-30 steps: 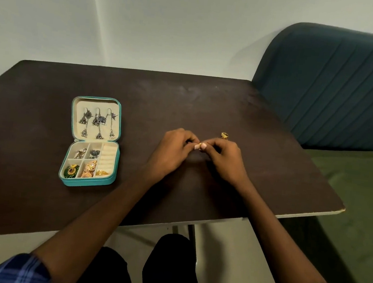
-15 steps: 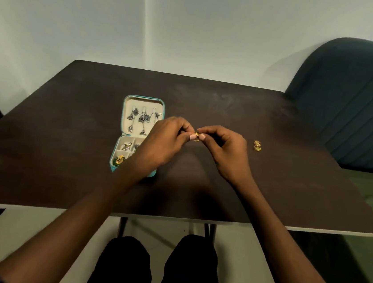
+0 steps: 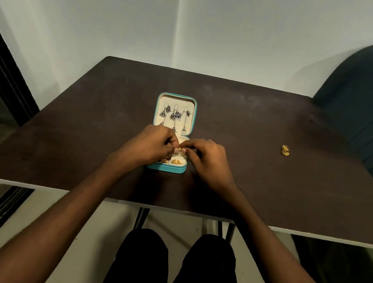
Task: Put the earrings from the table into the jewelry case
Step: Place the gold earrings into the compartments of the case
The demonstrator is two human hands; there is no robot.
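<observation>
An open teal jewelry case (image 3: 168,168) lies on the dark table (image 3: 258,177). Its raised lid (image 3: 176,100) carries several silver drop earrings, and gold pieces fill its front compartments. My left hand (image 3: 151,145) and my right hand (image 3: 209,160) meet over the tray and pinch a small gold earring (image 3: 179,149) between their fingertips. My hands hide most of the tray. A second gold earring (image 3: 285,150) lies alone on the table far to the right.
A dark teal padded seat (image 3: 369,97) stands beyond the table's right corner. White walls close the back. A dark frame runs along the left. My knees sit under the table's near edge (image 3: 105,196).
Both hands have carried the pinched gold earring leftward from the table's middle to above the case tray. The view has swung left, so the other earring now appears far to the right.
</observation>
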